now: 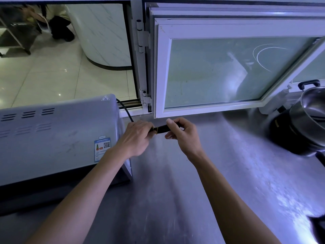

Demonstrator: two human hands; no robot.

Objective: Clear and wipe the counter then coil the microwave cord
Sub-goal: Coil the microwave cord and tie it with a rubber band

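The white microwave stands at the left of the steel counter. Its black cord runs from behind the top right corner down to my hands. My left hand grips a bundle of the cord beside the microwave. My right hand pinches the other end of the same black bundle, which has a yellowish band. Both hands hover just above the counter, close to the window frame. The part of the cord inside my fists is hidden.
An open white-framed window hangs over the counter's back edge. A steel pot on a black cooker sits at the far right. A dark object lies at the lower right edge. Beyond the window, a person crouches on a tiled floor.
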